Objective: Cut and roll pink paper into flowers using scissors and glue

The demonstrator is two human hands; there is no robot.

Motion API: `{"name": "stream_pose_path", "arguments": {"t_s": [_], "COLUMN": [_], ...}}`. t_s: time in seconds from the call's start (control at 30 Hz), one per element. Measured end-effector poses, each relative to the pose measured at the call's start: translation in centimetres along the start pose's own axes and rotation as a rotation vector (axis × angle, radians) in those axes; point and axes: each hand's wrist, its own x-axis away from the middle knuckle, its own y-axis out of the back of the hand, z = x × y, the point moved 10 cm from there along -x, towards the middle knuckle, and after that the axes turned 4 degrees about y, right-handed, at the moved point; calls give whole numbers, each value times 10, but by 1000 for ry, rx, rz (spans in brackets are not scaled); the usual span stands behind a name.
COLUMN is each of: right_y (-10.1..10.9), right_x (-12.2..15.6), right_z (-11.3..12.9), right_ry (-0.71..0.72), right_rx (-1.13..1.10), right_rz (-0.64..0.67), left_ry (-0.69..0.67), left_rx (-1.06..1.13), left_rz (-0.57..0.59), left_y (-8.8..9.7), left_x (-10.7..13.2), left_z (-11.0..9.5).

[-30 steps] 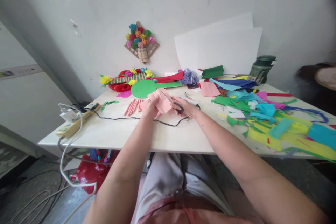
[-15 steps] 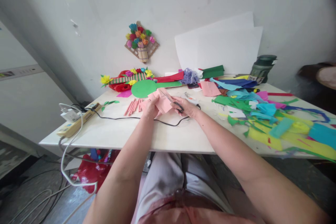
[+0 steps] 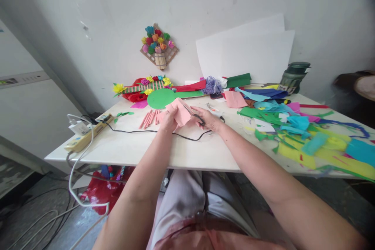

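Note:
Pinched in my left hand (image 3: 168,120) is a piece of pink paper (image 3: 182,114), held above the middle of the table. My right hand (image 3: 207,118) grips a pair of scissors (image 3: 199,119) by its dark handles. The blades lie along the right edge of the pink paper and are partly hidden by it. Left of my left hand several pink rolled paper sticks (image 3: 149,119) lie side by side on the table. Behind the hands is a green round paper piece (image 3: 161,99) with a long strip running to the right.
Coloured paper scraps (image 3: 293,129) cover the right of the white table (image 3: 117,150). A black cable (image 3: 134,131) crosses in front from a power strip (image 3: 88,134) at left. A bottle (image 3: 295,78) stands back right; a flower-decorated piece (image 3: 149,86) lies at the back.
The scissors have shifted from over the face of the pink paper to its right edge. My left hand has barely moved.

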Motion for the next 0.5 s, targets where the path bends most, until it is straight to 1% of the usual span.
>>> {"name": "stream_pose_path", "arguments": {"t_s": [0.17, 0.23, 0.33, 0.4, 0.5], "right_y": [-5, -4, 0, 0, -4], "right_x": [8, 9, 7, 7, 8], "right_z": [11, 10, 6, 6, 12], "right_ry": [37, 44, 44, 54, 90], "right_rx": [47, 111, 169, 167, 109], "right_rz": [47, 66, 62, 65, 78], "left_ry": [26, 23, 11, 2, 16], "left_rx": [-32, -43, -45, -36, -29], "left_rz": [60, 85, 105, 103, 89], "left_y": [-6, -10, -16, -18, -17], "left_x": [0, 3, 7, 9, 9], "left_z": [2, 1, -3, -4, -3]}}
